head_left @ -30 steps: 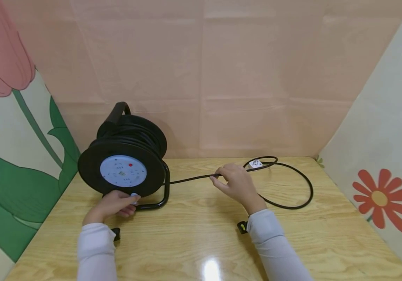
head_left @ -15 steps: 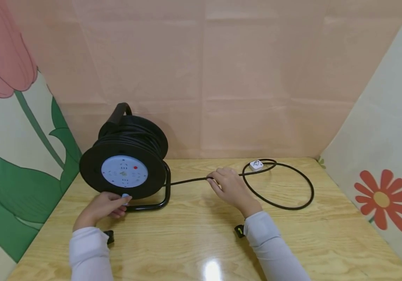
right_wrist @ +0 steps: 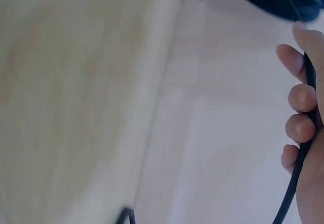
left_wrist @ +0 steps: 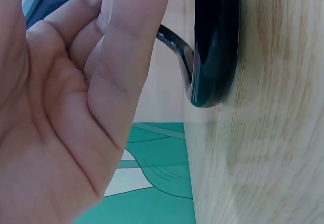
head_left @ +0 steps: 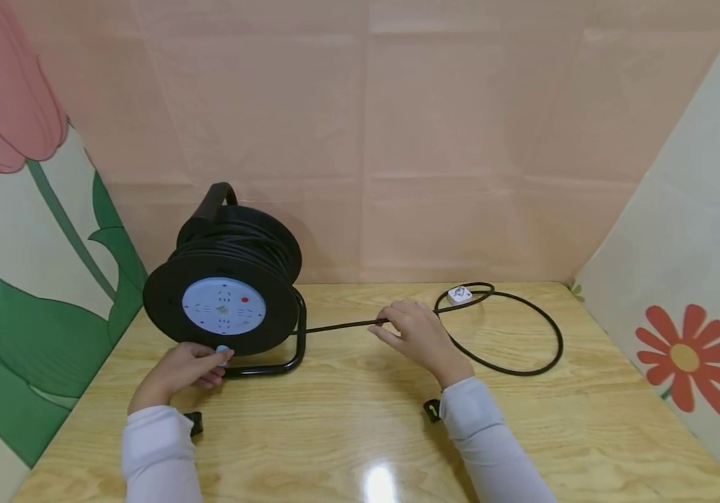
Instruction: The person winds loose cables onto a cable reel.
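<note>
A black cable reel (head_left: 221, 307) with a pale blue socket panel stands on its tubular frame (head_left: 272, 370) at the left of the table. My left hand (head_left: 180, 370) pinches the small pale blue knob (head_left: 224, 355) at the reel's lower rim; the left wrist view shows its palm near the frame's tube, with the knob mostly hidden. From the reel a black cable (head_left: 341, 325) runs right into my right hand (head_left: 419, 337). In the right wrist view its fingers curl round the cable (right_wrist: 296, 176). Past that hand the cable loops on the table toward a white plug (head_left: 459, 295).
The wooden table (head_left: 334, 433) reaches back to a pink cloth backdrop (head_left: 435, 154). Painted panels with a tulip (head_left: 1, 91) and a red flower (head_left: 686, 356) stand at the sides. The reel's carrying handle (head_left: 215, 199) rises behind it.
The reel's panel has turned slightly, and my left hand has moved a little left with the knob. My right hand has shifted slightly while holding the cable, then stayed nearly still.
</note>
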Available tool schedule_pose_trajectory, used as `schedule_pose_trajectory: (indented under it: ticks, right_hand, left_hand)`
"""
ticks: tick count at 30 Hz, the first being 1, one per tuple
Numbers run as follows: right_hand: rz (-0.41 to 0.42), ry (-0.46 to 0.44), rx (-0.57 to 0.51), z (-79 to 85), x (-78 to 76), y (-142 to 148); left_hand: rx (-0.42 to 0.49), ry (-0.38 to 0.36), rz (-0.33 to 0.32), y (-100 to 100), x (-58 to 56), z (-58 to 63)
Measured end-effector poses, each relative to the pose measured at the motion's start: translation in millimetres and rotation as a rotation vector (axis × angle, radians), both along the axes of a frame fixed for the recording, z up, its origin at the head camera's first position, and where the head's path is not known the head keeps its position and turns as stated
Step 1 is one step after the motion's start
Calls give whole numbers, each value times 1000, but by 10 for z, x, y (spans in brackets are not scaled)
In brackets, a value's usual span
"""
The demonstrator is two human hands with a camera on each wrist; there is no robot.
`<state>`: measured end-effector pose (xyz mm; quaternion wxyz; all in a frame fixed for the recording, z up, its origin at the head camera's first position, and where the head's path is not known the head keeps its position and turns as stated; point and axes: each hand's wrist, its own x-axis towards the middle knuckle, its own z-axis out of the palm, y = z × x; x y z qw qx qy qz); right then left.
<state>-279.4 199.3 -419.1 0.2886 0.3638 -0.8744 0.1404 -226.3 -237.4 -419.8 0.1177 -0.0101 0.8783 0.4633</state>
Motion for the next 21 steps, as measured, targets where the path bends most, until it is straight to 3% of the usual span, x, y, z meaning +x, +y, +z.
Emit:
schedule_pose_trajectory:
  ticks: [6, 12, 21]
  right_hand:
    - [-17, 107, -90, 128, -29, 297]
    - [-25, 139, -129, 230, -43, 533]
    - [-17, 221, -183, 429, 72, 661]
  left_hand:
    - [-1, -6, 5, 2, 2, -9]
    - [5, -3, 10, 0, 6, -7]
    - [3, 5, 14, -11, -4, -9]
